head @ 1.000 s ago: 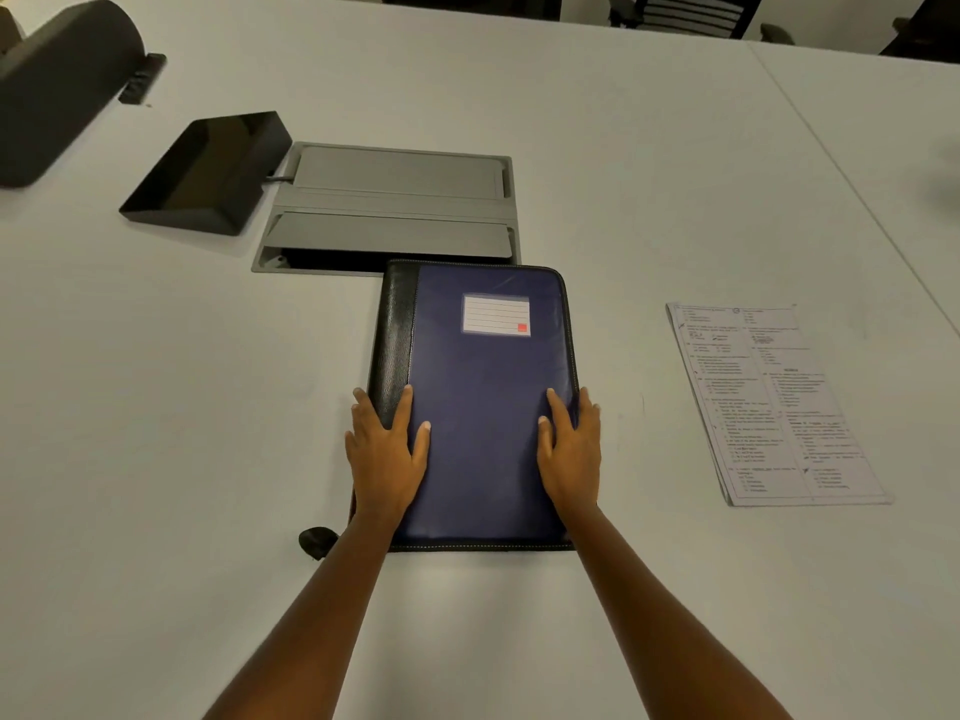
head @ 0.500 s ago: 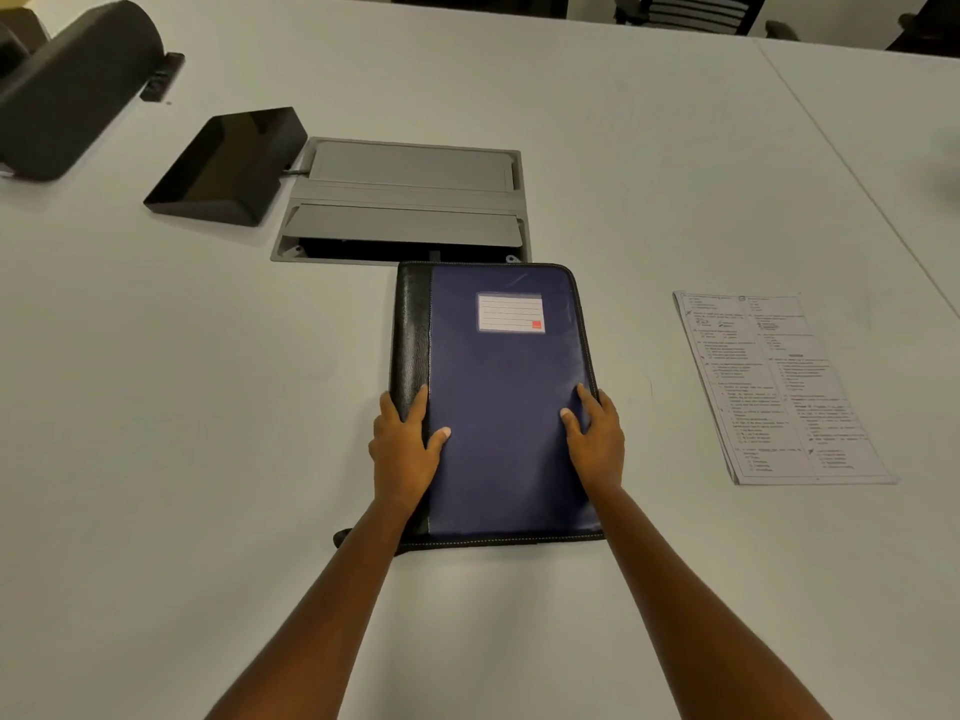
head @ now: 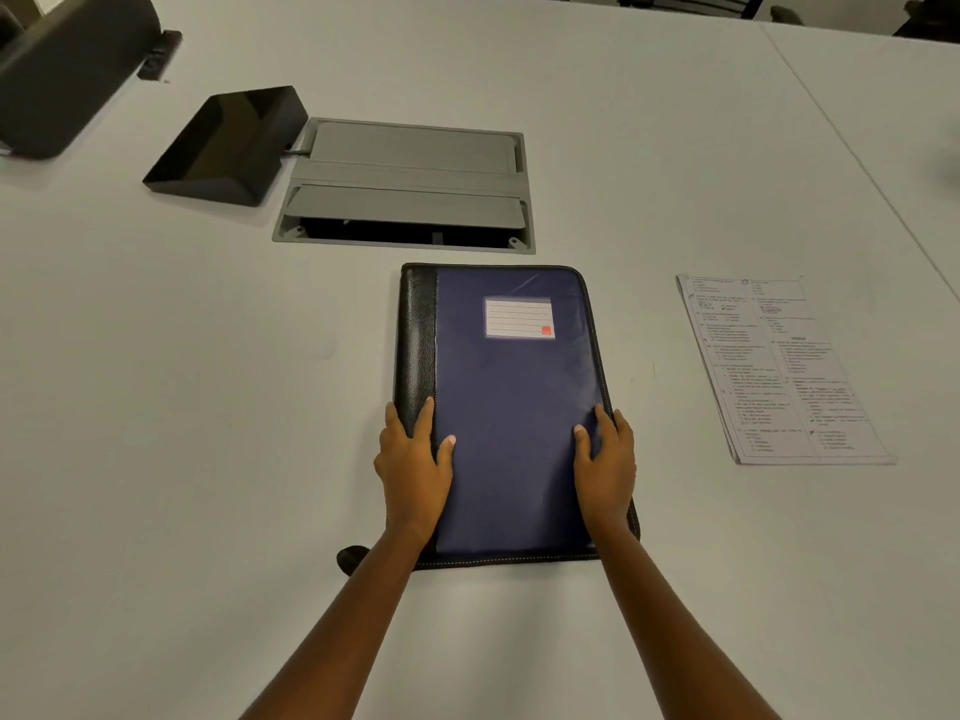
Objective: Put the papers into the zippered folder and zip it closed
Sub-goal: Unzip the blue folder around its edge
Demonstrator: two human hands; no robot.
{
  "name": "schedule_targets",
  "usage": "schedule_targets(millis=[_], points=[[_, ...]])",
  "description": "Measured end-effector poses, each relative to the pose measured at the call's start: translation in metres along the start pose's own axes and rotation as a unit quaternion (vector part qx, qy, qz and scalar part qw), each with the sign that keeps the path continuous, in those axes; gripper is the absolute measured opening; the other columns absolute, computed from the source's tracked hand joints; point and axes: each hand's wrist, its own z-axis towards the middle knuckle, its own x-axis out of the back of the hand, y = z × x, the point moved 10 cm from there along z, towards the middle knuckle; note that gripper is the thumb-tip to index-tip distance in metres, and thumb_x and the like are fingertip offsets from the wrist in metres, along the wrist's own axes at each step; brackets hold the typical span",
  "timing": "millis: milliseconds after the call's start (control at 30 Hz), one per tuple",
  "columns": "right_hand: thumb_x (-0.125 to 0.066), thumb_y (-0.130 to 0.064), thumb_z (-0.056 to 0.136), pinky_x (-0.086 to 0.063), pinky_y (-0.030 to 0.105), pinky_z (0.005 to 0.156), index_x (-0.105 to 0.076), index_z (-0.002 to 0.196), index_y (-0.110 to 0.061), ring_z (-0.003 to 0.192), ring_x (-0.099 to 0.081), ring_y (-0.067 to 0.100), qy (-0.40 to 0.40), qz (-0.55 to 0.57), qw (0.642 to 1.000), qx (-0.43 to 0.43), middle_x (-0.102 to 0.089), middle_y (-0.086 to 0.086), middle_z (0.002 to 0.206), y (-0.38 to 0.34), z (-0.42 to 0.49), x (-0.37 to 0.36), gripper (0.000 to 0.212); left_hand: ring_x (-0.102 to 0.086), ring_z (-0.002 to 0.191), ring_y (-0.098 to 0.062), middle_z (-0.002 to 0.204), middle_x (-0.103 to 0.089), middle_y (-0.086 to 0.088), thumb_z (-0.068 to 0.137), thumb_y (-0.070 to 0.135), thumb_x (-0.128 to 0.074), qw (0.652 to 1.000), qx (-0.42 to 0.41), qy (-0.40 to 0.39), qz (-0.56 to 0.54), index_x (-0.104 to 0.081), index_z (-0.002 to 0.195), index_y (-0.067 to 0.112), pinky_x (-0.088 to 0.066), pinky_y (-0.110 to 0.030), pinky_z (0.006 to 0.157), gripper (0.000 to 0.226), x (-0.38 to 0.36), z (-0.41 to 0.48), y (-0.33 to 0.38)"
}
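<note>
A closed zippered folder (head: 511,387), blue with a black spine and a white label, lies flat on the white table in front of me. A black tab (head: 352,558) sticks out at its near left corner. My left hand (head: 413,462) rests on the spine side with its fingers straight and its thumb on the blue cover. At the right edge my right hand (head: 607,462) lies on the cover, fingers reaching the zipper edge. A small stack of printed papers (head: 779,366) sits on the table to the right, apart from the folder and both hands.
A grey cable box (head: 410,174) with a raised flap is set into the table just beyond the folder. A black wedge-shaped device (head: 228,142) sits to its left, and a dark cylindrical object (head: 62,70) lies at the far left. A table seam (head: 852,142) runs at the right.
The folder has slid toward me under both hands, opening a gap between its far edge and the cable box. The papers have not moved.
</note>
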Motion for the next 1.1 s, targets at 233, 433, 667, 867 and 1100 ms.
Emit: schedule_targets(millis=[233, 433, 667, 867, 1100], points=[[-0.034, -0.028, 0.097, -0.002, 0.051, 0.115, -0.024, 0.142, -0.013, 0.143, -0.005, 0.029, -0.045, -0.188, 0.976, 0.099, -0.015, 0.013, 0.154, -0.04, 0.006, -0.032, 0.048, -0.002, 0.145, -0.031, 0.157, -0.001, -0.018, 0.097, 0.036, -0.033, 0.993, -0.054, -0.005, 0.1, -0.015, 0.146, 0.02, -0.009, -0.045, 0.118, 0.055, -0.008, 0.023, 0.02], [-0.029, -0.03, 0.098, 0.001, 0.049, 0.116, -0.017, 0.143, -0.015, 0.144, 0.0, 0.026, -0.123, -0.237, 0.945, 0.19, -0.012, 0.01, 0.155, -0.081, 0.024, -0.078, 0.049, 0.004, 0.146, -0.029, 0.157, 0.005, -0.016, 0.098, 0.039, -0.028, 0.986, -0.083, -0.018, 0.142, -0.004, 0.147, 0.021, -0.004, -0.047, 0.118, 0.057, -0.017, 0.059, 0.032], [-0.03, -0.03, 0.098, -0.004, 0.049, 0.116, -0.021, 0.142, -0.015, 0.144, -0.004, 0.025, -0.155, -0.254, 0.921, 0.251, -0.015, 0.01, 0.155, -0.116, 0.055, -0.106, 0.047, 0.0, 0.146, -0.029, 0.157, 0.001, -0.016, 0.097, 0.04, -0.028, 0.984, -0.087, 0.0, 0.152, -0.005, 0.147, 0.023, -0.007, -0.048, 0.118, 0.057, -0.015, 0.097, 0.037], [-0.033, -0.022, 0.097, -0.003, 0.056, 0.114, -0.031, 0.138, -0.014, 0.144, -0.003, 0.025, -0.16, -0.248, 0.915, 0.276, -0.019, 0.01, 0.154, -0.151, 0.093, -0.124, 0.041, -0.003, 0.146, -0.029, 0.157, -0.003, -0.017, 0.097, 0.04, -0.028, 0.982, -0.093, 0.011, 0.165, -0.006, 0.147, 0.019, -0.008, -0.046, 0.118, 0.058, -0.015, 0.126, 0.047], [-0.041, 0.0, 0.088, -0.01, 0.057, 0.112, -0.05, 0.124, -0.01, 0.134, -0.029, 0.027, -0.155, -0.257, 0.891, 0.342, -0.044, 0.013, 0.137, -0.215, 0.135, -0.154, 0.039, -0.002, 0.146, -0.028, 0.157, -0.002, -0.015, 0.097, 0.042, -0.023, 0.981, -0.089, 0.007, 0.175, 0.0, 0.147, 0.018, -0.006, -0.045, 0.118, 0.06, -0.02, 0.151, 0.052]])
